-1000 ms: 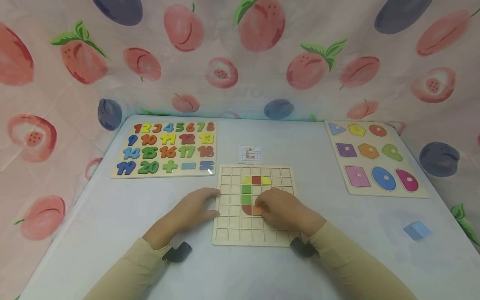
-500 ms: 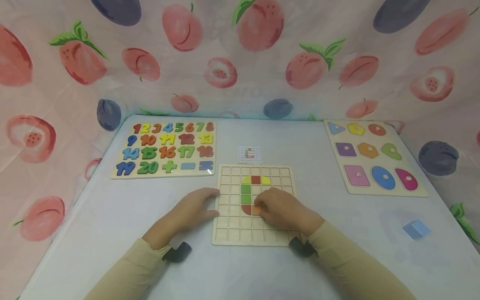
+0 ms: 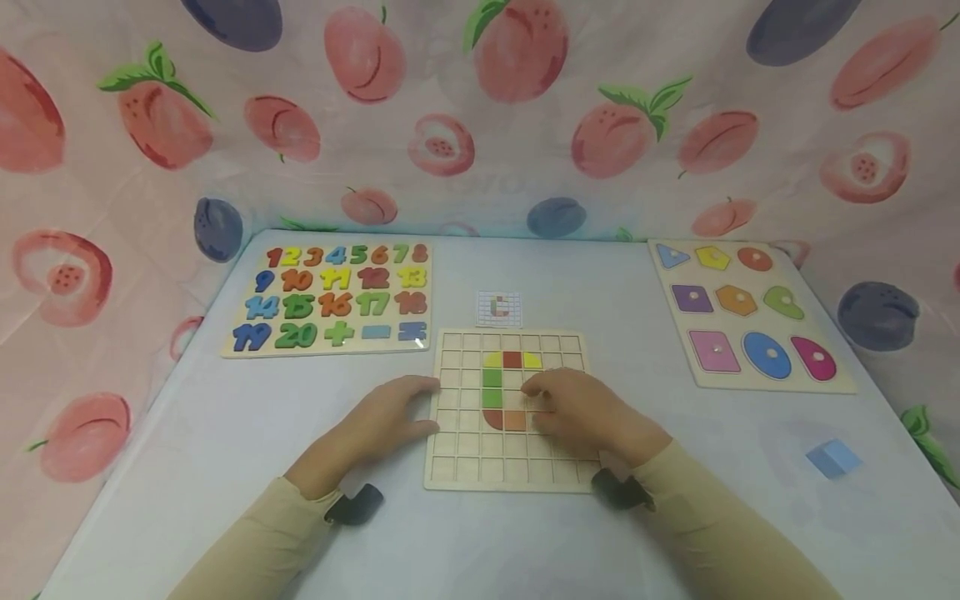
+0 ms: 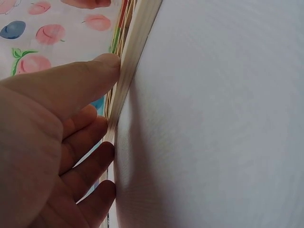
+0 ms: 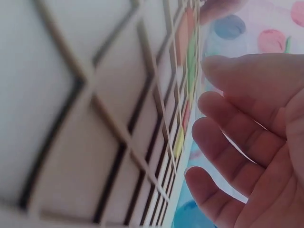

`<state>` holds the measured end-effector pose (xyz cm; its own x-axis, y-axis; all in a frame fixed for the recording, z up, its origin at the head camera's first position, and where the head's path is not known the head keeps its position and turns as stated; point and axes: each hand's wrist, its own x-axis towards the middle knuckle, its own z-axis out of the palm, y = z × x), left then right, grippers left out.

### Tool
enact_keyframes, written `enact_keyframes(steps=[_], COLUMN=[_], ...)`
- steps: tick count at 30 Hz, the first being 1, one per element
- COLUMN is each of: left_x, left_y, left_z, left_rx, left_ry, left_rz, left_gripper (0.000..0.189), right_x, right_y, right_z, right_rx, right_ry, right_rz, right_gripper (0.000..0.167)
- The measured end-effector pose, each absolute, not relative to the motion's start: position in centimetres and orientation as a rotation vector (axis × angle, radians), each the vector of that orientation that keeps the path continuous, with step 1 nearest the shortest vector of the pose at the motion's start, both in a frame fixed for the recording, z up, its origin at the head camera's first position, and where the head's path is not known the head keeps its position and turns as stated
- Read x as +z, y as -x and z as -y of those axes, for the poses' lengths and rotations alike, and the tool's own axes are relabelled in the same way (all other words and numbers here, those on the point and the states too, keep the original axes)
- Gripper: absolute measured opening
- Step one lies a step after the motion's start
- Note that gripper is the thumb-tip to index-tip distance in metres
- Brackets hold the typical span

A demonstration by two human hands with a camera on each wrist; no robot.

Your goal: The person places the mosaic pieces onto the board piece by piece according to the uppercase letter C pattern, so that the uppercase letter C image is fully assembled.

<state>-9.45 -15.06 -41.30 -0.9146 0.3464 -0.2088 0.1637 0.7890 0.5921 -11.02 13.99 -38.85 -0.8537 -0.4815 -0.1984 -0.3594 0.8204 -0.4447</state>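
A wooden grid board [image 3: 457, 471] lies in the middle of the table in the head view. Coloured tiles sit in its cells: a red square [image 3: 512, 360], yellow corner pieces [image 3: 532, 360], green squares [image 3: 492, 378], a brown-red rounded piece [image 3: 492, 419] and an orange square [image 3: 515, 420]. My left hand [image 3: 386, 417] touches the board's left edge with thumb and fingertips; the left wrist view shows the thumb [image 4: 107, 64] against the rim. Over the board's right half hovers my right hand [image 3: 585, 412], fingers relaxed and holding nothing, just right of the orange square.
A small pattern card [image 3: 499, 309] lies behind the board. A number puzzle [image 3: 327, 346] stands back left, a shape puzzle [image 3: 772, 379] back right. On the right of the table is a blue block [image 3: 834, 460]. Fruit-printed cloth [image 3: 517, 192] hangs behind.
My right hand has let go of the orange square and drawn back a little to the right, uncovering it in its cell. The left hand has stayed at the board's edge.
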Motion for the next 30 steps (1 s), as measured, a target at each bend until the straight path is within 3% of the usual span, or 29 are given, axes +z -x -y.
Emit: enact_keyframes(steps=[13, 30], left_x=[-41.4, -41.6], left_y=[9.4, 9.4], left_z=[15.1, 15.1], left_rx=[0.849, 0.855], left_ry=[-0.384, -0.386], left_rz=[-2.674, -2.676], left_gripper=[0.061, 0.061], right_x=[-37.5, -38.9], right_y=[10.6, 9.4], right_z=[-17.7, -21.9], right_rx=[-0.768, -0.663], right_ry=[0.290, 0.367], right_rz=[-2.624, -2.764], right_gripper=[0.044, 0.042])
